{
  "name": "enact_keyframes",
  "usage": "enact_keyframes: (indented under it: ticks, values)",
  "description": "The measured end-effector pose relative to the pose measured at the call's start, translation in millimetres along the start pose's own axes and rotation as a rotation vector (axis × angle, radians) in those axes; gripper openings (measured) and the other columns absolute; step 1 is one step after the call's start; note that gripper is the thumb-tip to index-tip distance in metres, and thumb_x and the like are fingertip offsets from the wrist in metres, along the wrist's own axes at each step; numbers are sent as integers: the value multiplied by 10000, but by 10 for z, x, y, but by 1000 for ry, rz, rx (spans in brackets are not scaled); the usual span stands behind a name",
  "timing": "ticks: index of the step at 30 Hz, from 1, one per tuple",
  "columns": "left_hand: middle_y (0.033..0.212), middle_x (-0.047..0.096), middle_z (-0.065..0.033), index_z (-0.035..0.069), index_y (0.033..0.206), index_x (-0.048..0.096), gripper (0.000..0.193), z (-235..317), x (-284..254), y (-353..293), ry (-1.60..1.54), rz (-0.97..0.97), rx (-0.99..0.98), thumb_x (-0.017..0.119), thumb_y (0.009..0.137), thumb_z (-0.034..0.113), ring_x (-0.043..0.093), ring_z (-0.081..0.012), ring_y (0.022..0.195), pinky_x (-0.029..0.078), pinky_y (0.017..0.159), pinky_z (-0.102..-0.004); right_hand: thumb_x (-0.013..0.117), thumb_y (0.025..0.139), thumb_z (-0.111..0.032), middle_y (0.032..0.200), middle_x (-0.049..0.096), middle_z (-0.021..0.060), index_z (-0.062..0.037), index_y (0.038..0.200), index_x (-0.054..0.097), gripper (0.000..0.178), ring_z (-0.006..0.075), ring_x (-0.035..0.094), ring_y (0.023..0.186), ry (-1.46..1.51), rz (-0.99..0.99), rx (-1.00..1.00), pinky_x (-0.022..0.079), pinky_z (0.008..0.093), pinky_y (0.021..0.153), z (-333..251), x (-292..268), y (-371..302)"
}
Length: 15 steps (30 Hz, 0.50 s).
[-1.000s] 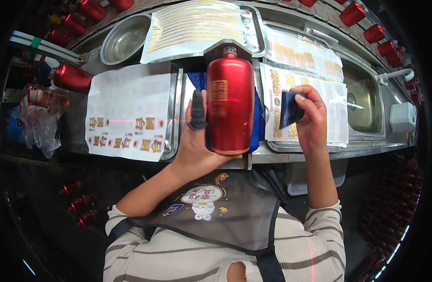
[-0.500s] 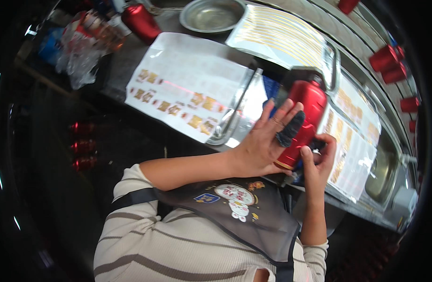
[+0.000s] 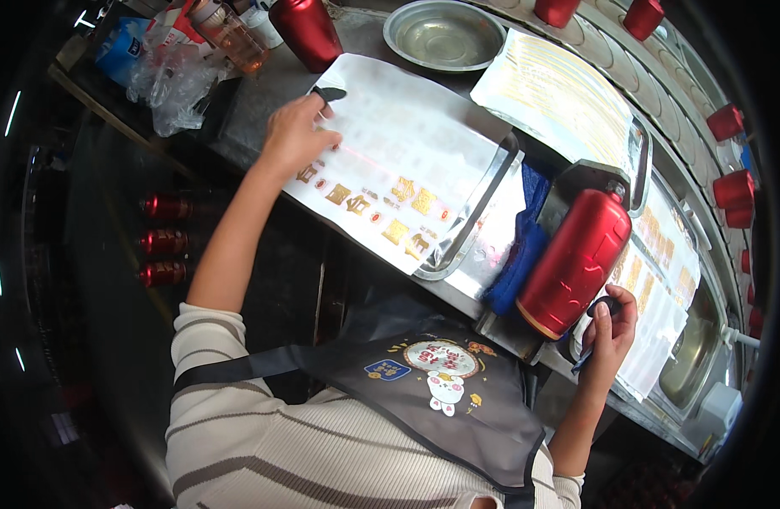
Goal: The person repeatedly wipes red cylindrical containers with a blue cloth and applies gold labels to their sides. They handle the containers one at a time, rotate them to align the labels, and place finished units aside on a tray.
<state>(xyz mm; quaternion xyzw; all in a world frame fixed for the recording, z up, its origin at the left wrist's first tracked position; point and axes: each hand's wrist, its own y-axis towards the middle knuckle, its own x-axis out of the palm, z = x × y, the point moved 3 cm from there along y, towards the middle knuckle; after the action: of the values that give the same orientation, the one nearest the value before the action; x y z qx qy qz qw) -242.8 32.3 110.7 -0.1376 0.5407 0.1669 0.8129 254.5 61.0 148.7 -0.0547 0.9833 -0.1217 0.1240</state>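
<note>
At the left end of a white sheet of gold decals (image 3: pixel 390 127), my left hand (image 3: pixel 298 137) reaches over the printed rows. Its thumb and a finger in a black cover are apart, and no held thing shows between them. A shiny red metal bottle (image 3: pixel 576 263) leans at a slant against a dark holder (image 3: pixel 589 176), its neck at the far end. Beside its base, my right hand (image 3: pixel 612 331) has bent fingers closed around a small dark thing, partly hidden, with a bluish end poking out below. A blue cloth (image 3: pixel 519 263) lies left of the bottle.
A metal tray (image 3: pixel 483 216) lies under the sheet's right edge. Behind are a round metal basin (image 3: pixel 445 38), a yellow-striped sheet (image 3: pixel 551 89) and another red bottle (image 3: pixel 307 34). More decal sheets (image 3: pixel 653 339) and a sink (image 3: pixel 691 356) are at right; a plastic bag (image 3: pixel 174 93) is at left.
My left hand has left the red bottle and moved left to the decal sheet. My right hand has come away from the bottle's side and sits just right of its base.
</note>
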Motion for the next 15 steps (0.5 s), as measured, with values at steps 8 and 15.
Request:
enact_keyframes:
  ticks: [8, 15]
  values:
    - [1351, 448, -107, 56, 1288, 572, 871, -379, 285, 503, 267, 24, 173, 872, 585, 473, 330, -322, 1327, 231, 1105, -458, 605, 931, -93, 846, 502, -31, -19, 1210, 547, 295, 13, 366, 586, 6, 3, -11, 244, 177, 515, -89, 70, -19]
    - [1264, 535, -192, 46, 1089, 640, 521, -34, 419, 795, 89, 346, 267, 816, 726, 376, 448, -374, 1243, 343, 1046, -470, 606, 934, -97, 911, 545, -19, -9, 1200, 548, 287, 23, 414, 696, 36, -2, 38, 297, 170, 597, -78, 65, 6]
